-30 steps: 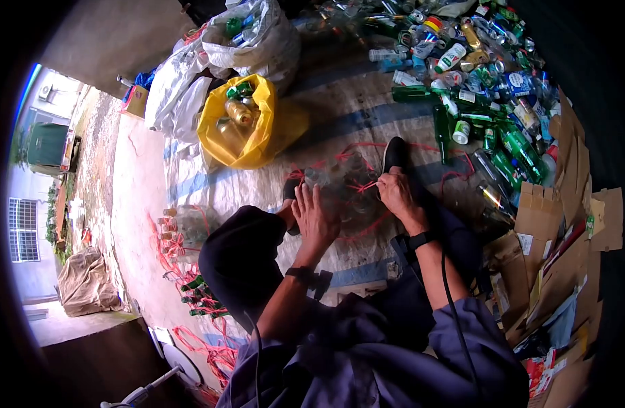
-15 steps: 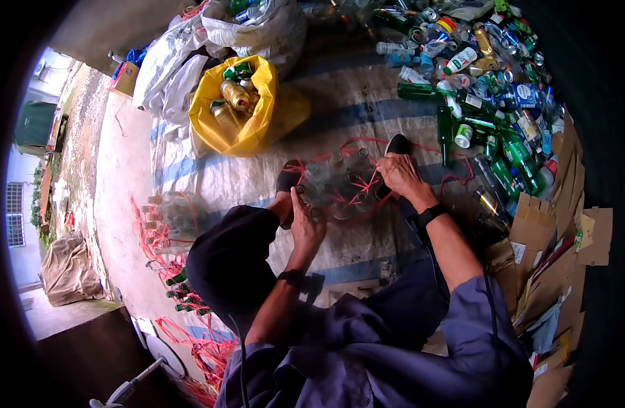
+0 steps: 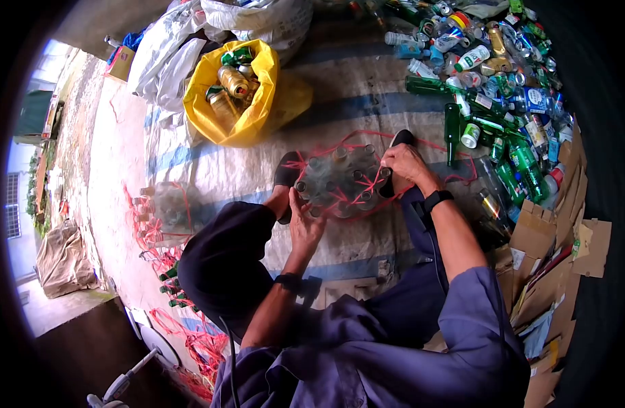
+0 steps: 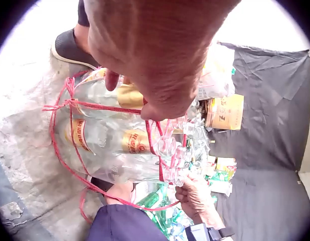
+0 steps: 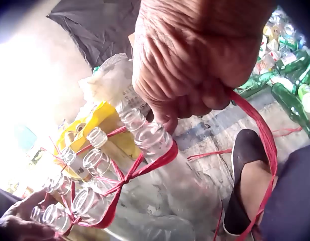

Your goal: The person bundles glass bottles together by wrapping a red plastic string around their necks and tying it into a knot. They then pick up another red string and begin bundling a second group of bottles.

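Clear glass bottles (image 3: pixel 343 180) stand bundled between the person's feet, with red twine (image 5: pixel 126 178) looped around their necks. The left hand (image 3: pixel 305 228) grips the bundle's near-left edge, its fingers and thumb around outer bottles; in the left wrist view that hand (image 4: pixel 155 55) covers part of the necks and twine. Beside a bottle neck at the bundle's right, the right hand (image 3: pixel 404 165) has curled fingers. From that hand (image 5: pixel 200 65) in the right wrist view, a strand of red twine (image 5: pixel 268 145) hangs in a long loop; the fingertips are partly hidden.
A yellow bag (image 3: pixel 265 88) of cans stands at the upper left, near white sacks (image 3: pixel 166 68). Mixed bottles and cans (image 3: pixel 523 129) are heaped at the right, above cardboard (image 3: pixel 533 234). Another bottle bundle (image 3: pixel 169 207) lies left of the person's knee.
The left hand has gone from spread over the bundle to gripping its near-left edge. The right hand has moved up and right along the bundle's right side. The head view has shifted slightly.
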`<state>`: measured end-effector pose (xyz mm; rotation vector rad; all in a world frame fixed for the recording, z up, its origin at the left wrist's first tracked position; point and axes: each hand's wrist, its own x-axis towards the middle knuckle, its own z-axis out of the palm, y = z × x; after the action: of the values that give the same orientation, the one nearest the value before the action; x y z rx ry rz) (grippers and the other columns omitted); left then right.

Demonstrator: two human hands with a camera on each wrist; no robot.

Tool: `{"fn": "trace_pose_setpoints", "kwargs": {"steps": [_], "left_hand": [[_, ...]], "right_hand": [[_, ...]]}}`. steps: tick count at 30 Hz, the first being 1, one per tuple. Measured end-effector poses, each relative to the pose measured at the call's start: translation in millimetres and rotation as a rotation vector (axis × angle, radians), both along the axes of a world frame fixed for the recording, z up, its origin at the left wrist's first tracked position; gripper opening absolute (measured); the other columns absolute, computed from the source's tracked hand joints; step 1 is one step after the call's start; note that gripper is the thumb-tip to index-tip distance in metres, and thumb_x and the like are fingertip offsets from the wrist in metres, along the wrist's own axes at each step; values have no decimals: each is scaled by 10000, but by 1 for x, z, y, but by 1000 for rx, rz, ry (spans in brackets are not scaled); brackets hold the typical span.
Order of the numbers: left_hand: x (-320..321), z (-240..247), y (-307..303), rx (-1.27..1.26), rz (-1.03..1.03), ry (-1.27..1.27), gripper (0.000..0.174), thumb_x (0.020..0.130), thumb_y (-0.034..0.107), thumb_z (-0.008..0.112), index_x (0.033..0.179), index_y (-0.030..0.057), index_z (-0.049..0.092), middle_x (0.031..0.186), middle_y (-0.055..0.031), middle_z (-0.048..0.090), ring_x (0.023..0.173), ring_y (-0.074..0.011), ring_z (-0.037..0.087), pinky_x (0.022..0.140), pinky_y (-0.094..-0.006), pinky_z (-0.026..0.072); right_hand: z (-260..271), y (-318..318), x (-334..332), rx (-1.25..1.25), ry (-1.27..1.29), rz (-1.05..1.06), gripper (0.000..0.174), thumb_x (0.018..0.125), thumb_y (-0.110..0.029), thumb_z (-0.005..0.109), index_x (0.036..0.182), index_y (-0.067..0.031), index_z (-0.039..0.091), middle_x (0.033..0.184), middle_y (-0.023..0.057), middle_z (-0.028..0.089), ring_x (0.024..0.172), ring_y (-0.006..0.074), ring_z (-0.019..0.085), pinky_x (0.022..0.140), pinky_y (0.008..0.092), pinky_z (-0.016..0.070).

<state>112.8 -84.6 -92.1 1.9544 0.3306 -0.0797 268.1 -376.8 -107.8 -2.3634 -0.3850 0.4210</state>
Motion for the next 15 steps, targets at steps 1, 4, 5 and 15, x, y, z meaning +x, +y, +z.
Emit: {"fn": "trace_pose_setpoints", "kwargs": {"steps": [1, 4, 5, 15], "left_hand": [[0, 1, -1, -32, 13, 41, 1031, 746, 243, 798, 1504, 35, 132, 1380, -219, 468, 1135, -299, 598, 894, -363, 503], [2, -2, -8, -202, 29, -43, 1009, 728, 258, 808, 1485, 30, 181, 1385, -204, 463, 1184, -294, 559, 915, -370, 484], [2, -8, -8, -201, 30, -40, 1009, 728, 258, 808, 1485, 30, 181, 1385, -204, 463, 1184, -294, 559, 915, -370, 484], [2, -27, -10, 45, 20, -80, 901, 755, 225, 778, 1450, 21, 243, 1330, -215, 490, 1209, -339, 521, 984, -400, 433]], "right_hand": [[4, 1, -2, 113, 92, -86, 218, 814, -242, 651, 856, -40, 719, 818, 185, 690, 811, 333, 680, 750, 403, 515], [4, -1, -6, 115, 96, -120, 227, 811, -251, 653, 859, -39, 720, 818, 185, 692, 800, 320, 684, 747, 394, 516], [4, -1, -7, 116, 99, -119, 227, 811, -251, 653, 859, -39, 720, 818, 185, 692, 800, 320, 684, 747, 394, 516], [-10, 1, -19, 168, 50, -238, 261, 826, -237, 662, 841, 21, 695, 744, 144, 677, 728, 216, 661, 690, 352, 495]]}}
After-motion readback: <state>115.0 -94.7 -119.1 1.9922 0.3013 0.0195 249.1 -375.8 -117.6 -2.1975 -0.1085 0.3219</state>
